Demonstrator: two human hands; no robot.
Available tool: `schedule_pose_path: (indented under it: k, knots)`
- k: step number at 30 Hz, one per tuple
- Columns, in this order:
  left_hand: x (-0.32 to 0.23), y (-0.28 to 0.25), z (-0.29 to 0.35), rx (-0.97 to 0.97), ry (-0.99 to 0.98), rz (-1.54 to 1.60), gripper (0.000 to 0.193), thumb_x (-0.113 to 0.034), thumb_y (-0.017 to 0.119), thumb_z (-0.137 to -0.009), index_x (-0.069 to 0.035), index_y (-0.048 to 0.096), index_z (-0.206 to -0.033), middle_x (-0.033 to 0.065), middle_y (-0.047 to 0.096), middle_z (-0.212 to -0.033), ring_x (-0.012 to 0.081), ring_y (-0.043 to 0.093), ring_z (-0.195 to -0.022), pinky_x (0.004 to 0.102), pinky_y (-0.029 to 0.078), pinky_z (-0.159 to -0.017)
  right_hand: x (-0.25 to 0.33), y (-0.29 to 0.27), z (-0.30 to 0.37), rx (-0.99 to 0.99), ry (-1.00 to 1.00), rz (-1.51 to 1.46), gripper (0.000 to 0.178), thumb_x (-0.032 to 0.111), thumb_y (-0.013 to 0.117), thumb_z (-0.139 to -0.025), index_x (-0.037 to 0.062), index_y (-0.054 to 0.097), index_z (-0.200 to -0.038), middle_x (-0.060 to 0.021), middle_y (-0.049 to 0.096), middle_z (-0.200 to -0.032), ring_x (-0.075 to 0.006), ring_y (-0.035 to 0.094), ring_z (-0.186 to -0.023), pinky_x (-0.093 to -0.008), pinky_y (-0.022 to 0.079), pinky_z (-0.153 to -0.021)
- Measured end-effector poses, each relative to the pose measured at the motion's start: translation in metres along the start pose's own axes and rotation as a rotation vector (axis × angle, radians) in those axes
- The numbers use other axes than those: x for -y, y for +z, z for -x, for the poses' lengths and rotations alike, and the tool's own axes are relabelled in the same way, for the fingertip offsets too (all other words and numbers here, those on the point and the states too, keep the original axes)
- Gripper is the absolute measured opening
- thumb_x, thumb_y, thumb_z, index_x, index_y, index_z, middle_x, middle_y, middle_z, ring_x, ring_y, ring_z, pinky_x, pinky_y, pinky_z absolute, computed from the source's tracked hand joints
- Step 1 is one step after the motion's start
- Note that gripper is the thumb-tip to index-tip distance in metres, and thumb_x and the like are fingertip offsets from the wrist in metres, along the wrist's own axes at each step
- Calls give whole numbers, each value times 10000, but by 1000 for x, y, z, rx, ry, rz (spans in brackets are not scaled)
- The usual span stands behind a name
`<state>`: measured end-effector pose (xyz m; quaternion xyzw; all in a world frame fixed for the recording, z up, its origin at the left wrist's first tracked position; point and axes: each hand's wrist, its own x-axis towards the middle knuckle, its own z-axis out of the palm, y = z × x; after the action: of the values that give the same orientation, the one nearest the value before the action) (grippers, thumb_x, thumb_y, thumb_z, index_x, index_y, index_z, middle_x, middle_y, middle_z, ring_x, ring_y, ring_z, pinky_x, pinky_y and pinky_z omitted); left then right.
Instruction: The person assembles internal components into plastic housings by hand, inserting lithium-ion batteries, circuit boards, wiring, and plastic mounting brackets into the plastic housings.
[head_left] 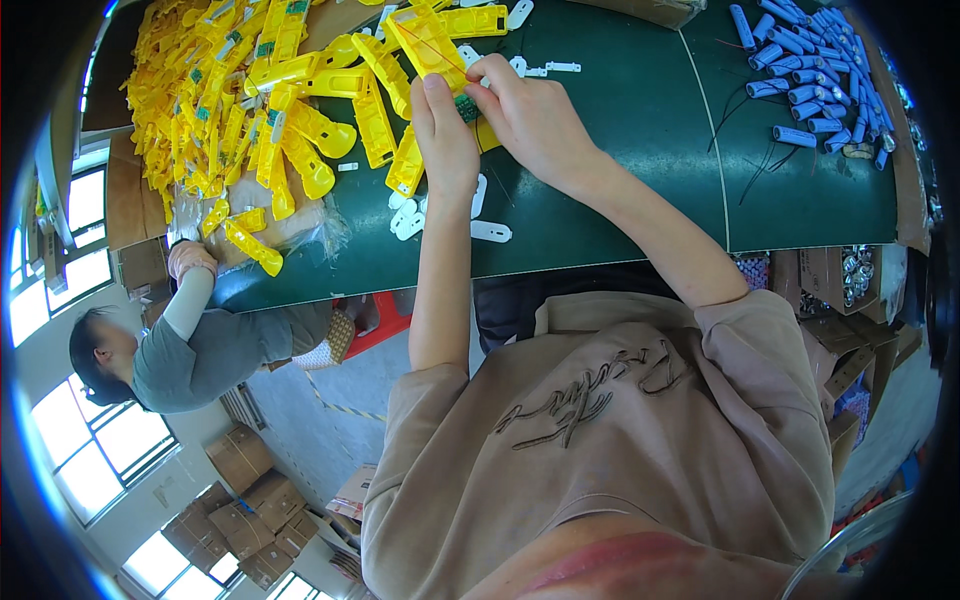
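Near the top middle, a yellow plastic housing [428, 45] is held up at a tilt, with a thin dark reddish wire lying across its hollow. My left hand [447, 140] has its fingers closed at the housing's lower end. From the right, my right hand [532, 122] comes in with thumb and forefinger pinched together where the wire seems to end. Between the two hands shows a small green circuit board [466, 107]; whether it is joined to the wire is hidden. White plastic plates [407, 218] lie on the table beside my left forearm.
Yellow housings [215, 110] are heaped on the left of the green table [610, 200]. Blue cylindrical batteries [820, 75] with dark leads lie at the right. A co-worker [230, 345] reaches toward the pile from the lower left. Cardboard boxes [240, 455] stand behind them.
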<state>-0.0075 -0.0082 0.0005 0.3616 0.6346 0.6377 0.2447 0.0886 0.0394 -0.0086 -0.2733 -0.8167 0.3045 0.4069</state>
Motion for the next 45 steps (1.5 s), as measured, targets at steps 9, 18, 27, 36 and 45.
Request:
schedule_pose_path:
  k: [9,18,27,36,45]
  knots:
    - [-9,5,0,62,34,-90,321,-307,318,-1007,-24,456,-946,51,499,-819,109,432,-753,271,375,-662,4,2,1,42,115,-139,134,108,547,-902,37,467,-983,-135,616,-684,-273,622,-582,-319,470,-503]
    - [-3,7,-3,9,-38,176,404,-324,316,-1008,-27,383,-1274,80,504,-1119,142,490,-983,280,400,-865,1,2,-2,-140,24,1,122,107,588,-850,47,482,-866,-99,590,-635,-246,608,-543,-319,456,-484]
    - [-11,11,-3,39,-102,330,299,-273,377,-983,-66,431,-1193,66,538,-1086,142,529,-971,295,444,-833,5,2,-1,-102,87,-62,139,121,612,-842,48,499,-874,-89,602,-663,-204,613,-571,-282,469,-522]
    - [-13,11,-8,89,-123,296,267,-99,450,-913,-53,425,-1175,70,574,-994,144,579,-854,260,486,-718,3,-1,-3,-102,125,-183,123,139,597,-844,51,512,-864,-83,612,-666,-212,608,-569,-293,465,-527]
    - [-5,5,-9,218,48,65,318,-45,457,-908,-20,394,-1219,88,560,-1074,141,568,-935,265,483,-791,-2,-14,-13,-214,66,-143,207,219,561,-871,24,629,-864,-105,634,-688,-227,614,-602,-316,478,-574]
